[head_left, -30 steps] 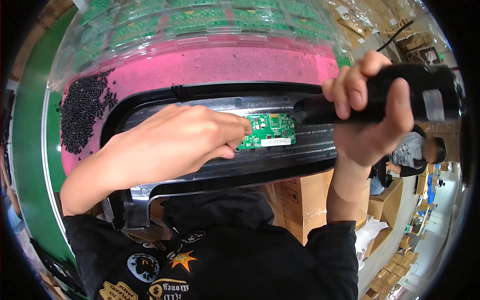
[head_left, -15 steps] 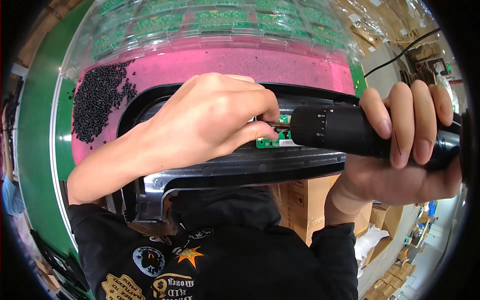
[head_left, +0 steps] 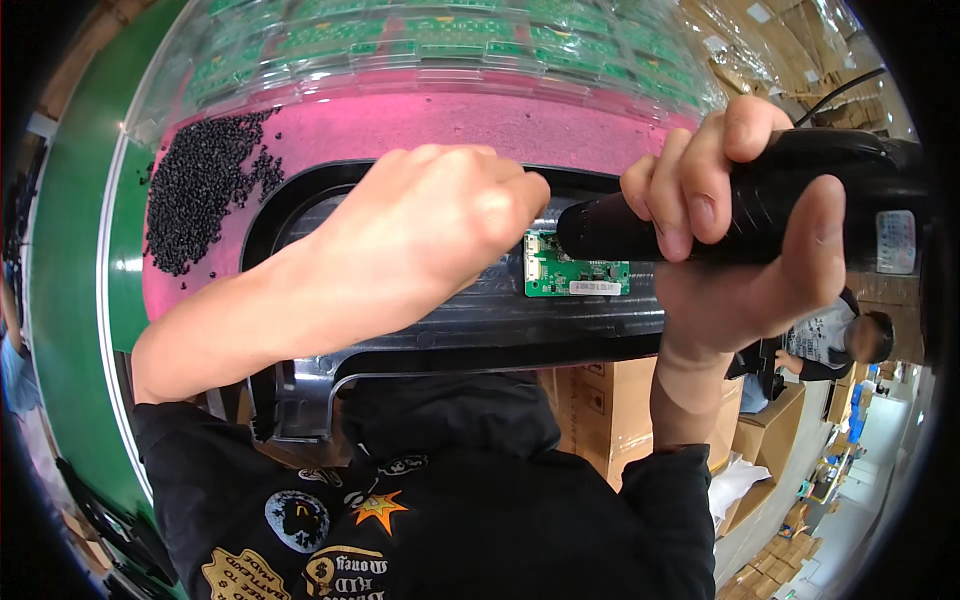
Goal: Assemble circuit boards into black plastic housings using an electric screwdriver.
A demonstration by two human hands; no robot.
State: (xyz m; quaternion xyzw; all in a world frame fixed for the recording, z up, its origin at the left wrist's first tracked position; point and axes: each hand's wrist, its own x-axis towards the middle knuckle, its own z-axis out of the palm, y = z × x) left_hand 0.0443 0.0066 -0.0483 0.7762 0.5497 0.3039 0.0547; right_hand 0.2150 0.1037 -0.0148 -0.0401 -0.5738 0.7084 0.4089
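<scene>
My right hand (head_left: 720, 240) is wrapped round a black electric screwdriver (head_left: 775, 195), its thumb stretched out. The screwdriver's nose covers the upper edge of a small green circuit board (head_left: 578, 272); its bit is out of sight. White connectors line the board's left end, and a white label sits along its lower edge. The board lies in a long black plastic shell (head_left: 450, 335) with a raised rim. Just left of the screwdriver nose, my left hand (head_left: 435, 225) is closed above the shell, knuckles up. Its fingertips and anything in them are hidden.
A pile of small black screws (head_left: 200, 195) lies left of the shell on the pink mat (head_left: 400, 125). Clear plastic trays (head_left: 450, 50) of green boards stand behind. Cardboard boxes (head_left: 610, 410) are below right; another person (head_left: 825, 335) shows at far right.
The screwdriver has tilted and moved up and left, so its bit no longer shows. My left hand's pinching fingers have turned out of sight, and more of the circuit board is uncovered.
</scene>
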